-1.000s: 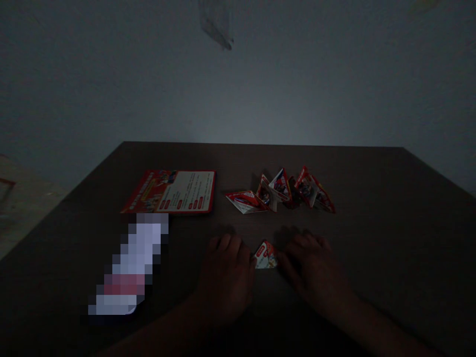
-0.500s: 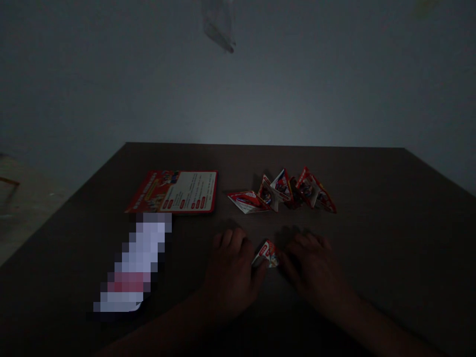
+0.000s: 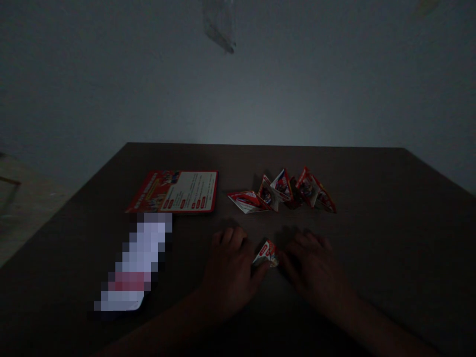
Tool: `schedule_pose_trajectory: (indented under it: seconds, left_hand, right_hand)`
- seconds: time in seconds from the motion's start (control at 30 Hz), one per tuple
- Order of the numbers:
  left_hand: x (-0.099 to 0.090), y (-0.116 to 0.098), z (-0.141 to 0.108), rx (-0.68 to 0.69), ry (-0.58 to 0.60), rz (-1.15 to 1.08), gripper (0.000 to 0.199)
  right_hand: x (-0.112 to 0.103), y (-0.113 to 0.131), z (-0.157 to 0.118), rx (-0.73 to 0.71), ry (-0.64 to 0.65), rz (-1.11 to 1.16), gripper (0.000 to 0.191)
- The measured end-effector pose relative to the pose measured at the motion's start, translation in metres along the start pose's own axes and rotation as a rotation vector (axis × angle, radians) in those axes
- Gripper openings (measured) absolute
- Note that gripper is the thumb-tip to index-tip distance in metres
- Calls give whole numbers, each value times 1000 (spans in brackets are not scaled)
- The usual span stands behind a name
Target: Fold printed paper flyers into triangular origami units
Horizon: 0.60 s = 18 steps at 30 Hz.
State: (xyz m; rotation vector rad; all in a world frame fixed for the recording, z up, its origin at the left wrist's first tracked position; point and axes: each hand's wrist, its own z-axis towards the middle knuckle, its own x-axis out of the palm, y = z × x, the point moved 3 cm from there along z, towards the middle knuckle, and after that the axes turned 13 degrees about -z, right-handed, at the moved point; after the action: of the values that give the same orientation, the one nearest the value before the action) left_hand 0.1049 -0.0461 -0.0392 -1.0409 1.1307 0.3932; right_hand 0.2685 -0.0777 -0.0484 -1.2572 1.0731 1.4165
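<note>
Between my two hands, low over the dark table, is a small folded paper triangle (image 3: 266,251), printed red, white and orange. My left hand (image 3: 230,275) grips its left side, the thumb laid across the lower edge and the fingers curled. At the right corner, the curled fingers of my right hand (image 3: 316,272) close on the paper. Dim light hides the exact finger contact. Beyond the hands stand several folded paper pieces (image 3: 280,186) in red and white, set in an uneven row.
At the back left lies a flat red and white printed booklet or card (image 3: 197,191). A blurred-out bright phone-like object (image 3: 137,258) rests in front of it, left of my left forearm. The table (image 3: 372,198) meets a grey wall (image 3: 297,89) behind.
My left thumb has shifted slightly on the paper triangle's lower edge. Both hands otherwise hold nearly the same place, and the other things lie as before.
</note>
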Motion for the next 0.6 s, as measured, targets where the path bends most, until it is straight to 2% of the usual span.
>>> schedule_pose_trajectory:
  seconds: [0.43, 0.6]
  left_hand:
    - [-12, 8, 0, 17, 80, -131, 14]
    - [-17, 14, 0, 3, 113, -149, 12]
  right_hand:
    - [-1, -1, 0, 3, 24, 15, 18]
    - [0, -2, 1, 12, -5, 6, 19]
